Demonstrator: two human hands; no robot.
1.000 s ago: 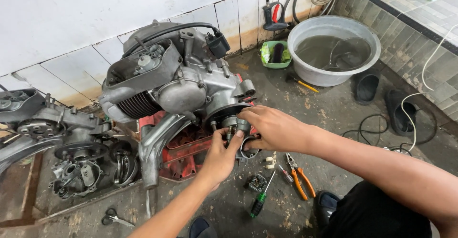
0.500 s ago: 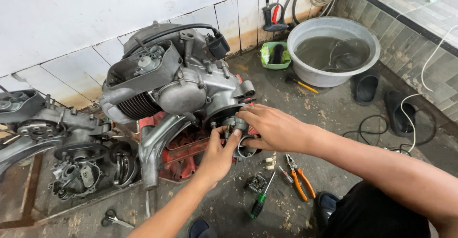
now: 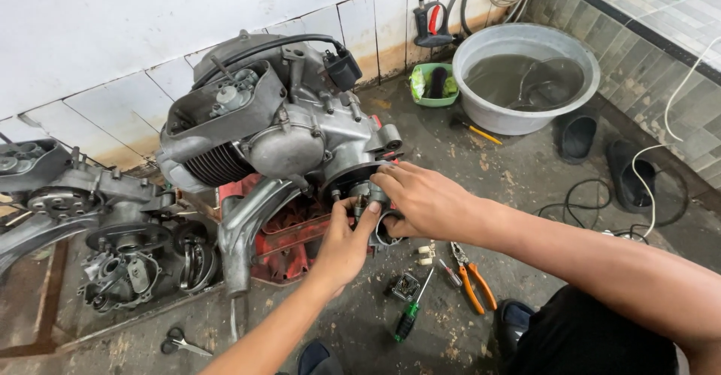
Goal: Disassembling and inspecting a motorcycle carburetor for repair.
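Note:
A grey scooter engine (image 3: 285, 131) rests on a red stand (image 3: 289, 232) on the concrete floor. My left hand (image 3: 347, 243) reaches up from below, and its thumb and fingers pinch a small metal part (image 3: 366, 192) at the engine's round side opening. My right hand (image 3: 424, 202) comes in from the right and lies over the same opening, its fingers curled on the part and on a metal ring (image 3: 384, 234) just below it. Both hands touch each other there. The part itself is mostly hidden by my fingers.
Orange-handled pliers (image 3: 475, 281), a green screwdriver (image 3: 411, 316) and small loose parts lie on the floor below my hands. A second dismantled engine (image 3: 98, 225) sits at the left. A grey water basin (image 3: 526, 74), a green tub (image 3: 434, 83), black slippers (image 3: 577, 136) and cables are at the right.
Both hands stay at the engine's side opening. My fingers have shifted slightly on the small part. Nothing else has moved.

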